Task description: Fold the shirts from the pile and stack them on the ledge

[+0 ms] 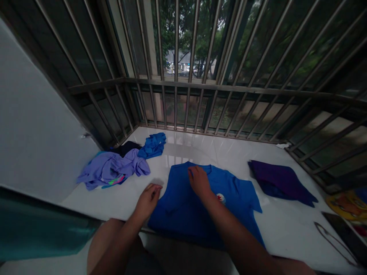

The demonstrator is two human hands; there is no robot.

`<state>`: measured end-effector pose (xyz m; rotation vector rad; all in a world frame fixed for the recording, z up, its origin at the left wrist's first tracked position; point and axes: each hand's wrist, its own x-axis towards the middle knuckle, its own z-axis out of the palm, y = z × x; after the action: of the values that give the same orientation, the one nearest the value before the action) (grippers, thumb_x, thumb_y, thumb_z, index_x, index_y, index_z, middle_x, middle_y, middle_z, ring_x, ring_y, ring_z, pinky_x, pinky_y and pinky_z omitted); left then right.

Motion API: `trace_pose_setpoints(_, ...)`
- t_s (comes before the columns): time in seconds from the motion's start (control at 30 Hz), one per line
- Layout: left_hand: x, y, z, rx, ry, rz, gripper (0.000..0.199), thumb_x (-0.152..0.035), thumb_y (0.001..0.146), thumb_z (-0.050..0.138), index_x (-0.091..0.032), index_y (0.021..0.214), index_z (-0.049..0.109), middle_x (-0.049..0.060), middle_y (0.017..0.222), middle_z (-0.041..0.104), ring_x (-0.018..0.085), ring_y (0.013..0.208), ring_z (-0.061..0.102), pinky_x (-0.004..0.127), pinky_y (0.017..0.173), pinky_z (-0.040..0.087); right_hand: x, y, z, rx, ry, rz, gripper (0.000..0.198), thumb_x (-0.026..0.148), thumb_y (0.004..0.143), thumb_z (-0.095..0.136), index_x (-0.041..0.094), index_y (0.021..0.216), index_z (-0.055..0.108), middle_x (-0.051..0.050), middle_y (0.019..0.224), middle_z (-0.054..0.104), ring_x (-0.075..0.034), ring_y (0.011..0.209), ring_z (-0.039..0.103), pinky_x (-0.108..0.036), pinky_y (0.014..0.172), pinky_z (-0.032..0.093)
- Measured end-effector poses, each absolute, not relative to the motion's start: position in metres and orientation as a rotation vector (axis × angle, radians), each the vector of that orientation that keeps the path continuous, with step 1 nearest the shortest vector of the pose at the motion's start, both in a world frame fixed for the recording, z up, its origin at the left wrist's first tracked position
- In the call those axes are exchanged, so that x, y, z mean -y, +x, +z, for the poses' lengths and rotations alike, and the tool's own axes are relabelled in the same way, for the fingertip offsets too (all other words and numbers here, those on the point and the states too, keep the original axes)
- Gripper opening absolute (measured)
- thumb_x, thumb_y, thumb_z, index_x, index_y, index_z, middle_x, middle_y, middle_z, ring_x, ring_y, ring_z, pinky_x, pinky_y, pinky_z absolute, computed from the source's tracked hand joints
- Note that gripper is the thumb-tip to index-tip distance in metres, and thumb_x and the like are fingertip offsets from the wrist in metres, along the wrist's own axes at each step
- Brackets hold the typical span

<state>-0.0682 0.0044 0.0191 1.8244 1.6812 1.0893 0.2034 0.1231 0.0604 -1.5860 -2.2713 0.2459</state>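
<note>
A blue T-shirt (183, 214) with a round white badge bearing a red star lies spread on the white ledge. Its left side is folded inward, while the short sleeve on the right lies out flat. Just off the shirt's left edge is my left hand (149, 196), fingers loosely bent and apart, with nothing seen in it. My right hand (200, 181) is over the upper part of the shirt, below the collar. Its fingers curl loosely and no cloth shows gripped in them; whether the fingertips touch the fabric is hard to see.
On the left lie a crumpled lilac garment (109, 166), a dark cloth (127, 148) and a bunched blue garment (153, 145). A folded purple garment (282, 181) is at right. Beyond it are a dark flat object (345, 233) and a cord (332, 238). Metal bars (189, 86) close off the window.
</note>
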Motion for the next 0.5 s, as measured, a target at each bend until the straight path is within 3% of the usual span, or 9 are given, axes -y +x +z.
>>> trace_pose_setpoints(0.13,-0.043,-0.027,0.027,-1.533,2.056,1.050,0.031,-0.030,0.106,0.050,-0.024,0.119,0.078,0.012,0.123,0.079,0.030,0.121,0.071,0.052,0.113,0.055,-0.085,0.311,0.062,1.993,-1.942,0.058,0.041,0.033,0.113,0.038,0.014,0.130,0.070,-0.021,0.127,0.072,-0.035,0.114,0.068,-0.050,0.099,0.055)
trace_pose_setpoints(0.23,-0.075,0.014,0.034,-1.421,2.041,0.964,0.031,-0.030,0.102,0.056,-0.022,0.124,0.077,0.014,0.139,0.076,0.033,0.136,0.065,0.059,0.125,0.046,-0.067,0.384,0.055,1.526,-2.391,-0.125,0.058,0.048,0.111,0.043,0.004,0.145,0.058,-0.034,0.139,0.062,-0.045,0.124,0.065,-0.056,0.093,0.057)
trace_pose_setpoints(0.3,-0.094,0.046,0.040,-1.351,1.924,0.921,0.029,-0.030,0.097,0.063,-0.023,0.122,0.078,0.013,0.145,0.073,0.035,0.144,0.060,0.061,0.132,0.036,-0.062,0.417,0.048,1.356,-2.569,-0.065,0.066,0.054,0.107,0.052,0.001,0.146,0.057,-0.038,0.141,0.059,-0.049,0.129,0.062,-0.058,0.093,0.057)
trace_pose_setpoints(0.4,-0.115,0.098,0.050,-1.223,1.695,0.858,0.022,-0.028,0.092,0.071,-0.026,0.112,0.080,0.009,0.143,0.075,0.034,0.148,0.055,0.055,0.136,0.028,-0.066,0.443,0.040,1.359,-2.619,0.133,0.048,0.050,0.101,0.063,0.009,0.127,0.069,-0.029,0.125,0.072,-0.044,0.120,0.070,-0.053,0.092,0.058)
trace_pose_setpoints(0.5,-0.130,0.153,0.056,-1.142,1.508,0.774,0.015,-0.031,0.096,0.068,-0.028,0.106,0.080,0.008,0.131,0.079,0.031,0.136,0.065,0.047,0.126,0.044,-0.074,0.451,0.041,1.364,-2.572,0.209,0.028,0.041,0.103,0.060,0.016,0.110,0.072,-0.020,0.111,0.078,-0.035,0.104,0.076,-0.043,0.086,0.057)
